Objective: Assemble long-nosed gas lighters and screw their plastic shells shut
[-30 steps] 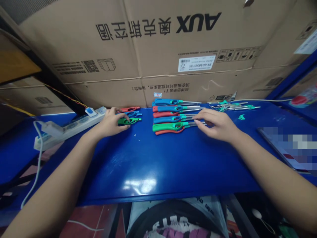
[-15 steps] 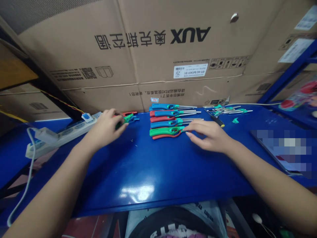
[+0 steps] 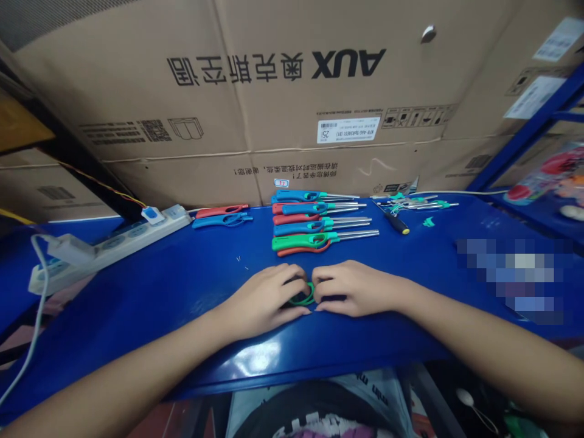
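Near the front of the blue table, my left hand [image 3: 267, 301] is closed around a green lighter handle [image 3: 309, 296], most of it hidden by the fingers. At the handle's front end, my right hand [image 3: 358, 289] is closed with its fingertips together, almost meeting the left. Just beyond the hands lie several long-nosed gas lighters in a stack of rows, the nearest a green lighter [image 3: 296, 242] over an orange-red one, metal tubes pointing right. Farther left lie a red lighter handle [image 3: 214, 212] and a blue lighter handle [image 3: 219, 221] without tubes.
A white power strip [image 3: 114, 246] with plugs runs along the left. At the back right are loose metal tubes with green parts [image 3: 422, 204], and a screwdriver [image 3: 398, 222]. A large cardboard box [image 3: 274, 128] stands behind. A blurred flat device [image 3: 520, 274] lies right.
My left hand has brought the green handle from the back left to the front middle. My right hand has left the green lighter in the stack and come in beside it.
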A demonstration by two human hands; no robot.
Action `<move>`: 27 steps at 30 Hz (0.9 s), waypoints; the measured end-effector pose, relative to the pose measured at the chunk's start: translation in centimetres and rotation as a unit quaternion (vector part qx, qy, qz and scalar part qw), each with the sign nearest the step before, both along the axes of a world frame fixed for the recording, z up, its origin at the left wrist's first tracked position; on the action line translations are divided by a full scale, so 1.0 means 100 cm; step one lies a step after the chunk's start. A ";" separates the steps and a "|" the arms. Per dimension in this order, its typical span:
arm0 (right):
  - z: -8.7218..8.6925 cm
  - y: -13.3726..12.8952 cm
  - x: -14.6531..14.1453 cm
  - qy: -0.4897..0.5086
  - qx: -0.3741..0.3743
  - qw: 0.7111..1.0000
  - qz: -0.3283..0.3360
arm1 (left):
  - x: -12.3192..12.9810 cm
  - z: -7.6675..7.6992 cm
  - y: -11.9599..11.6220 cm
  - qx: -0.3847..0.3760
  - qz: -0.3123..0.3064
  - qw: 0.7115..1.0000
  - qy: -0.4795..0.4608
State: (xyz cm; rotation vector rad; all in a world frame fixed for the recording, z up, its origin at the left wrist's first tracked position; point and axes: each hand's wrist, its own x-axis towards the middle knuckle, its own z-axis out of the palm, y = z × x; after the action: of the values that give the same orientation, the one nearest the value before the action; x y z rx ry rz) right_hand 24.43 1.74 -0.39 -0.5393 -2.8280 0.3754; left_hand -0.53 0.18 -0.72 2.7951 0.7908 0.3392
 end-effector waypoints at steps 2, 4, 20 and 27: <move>0.000 0.002 0.002 -0.009 -0.029 0.999 -0.015 | -0.001 0.001 0.001 -0.010 0.016 1.000 -0.005; 0.003 0.003 0.006 -0.015 -0.056 0.998 -0.031 | -0.004 0.004 0.001 -0.014 0.036 0.999 -0.006; 0.003 0.005 0.008 -0.035 0.012 0.998 -0.044 | -0.026 0.022 0.005 -0.063 0.074 0.992 0.079; 0.009 0.016 0.020 0.007 -0.051 0.994 -0.100 | -0.022 0.002 0.010 -0.021 0.099 0.995 0.005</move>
State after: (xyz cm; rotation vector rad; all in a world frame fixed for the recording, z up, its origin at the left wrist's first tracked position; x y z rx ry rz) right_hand 26.40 3.31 0.48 -0.8297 -2.7201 0.4827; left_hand -2.73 1.23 -0.57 2.6866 1.0689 0.3370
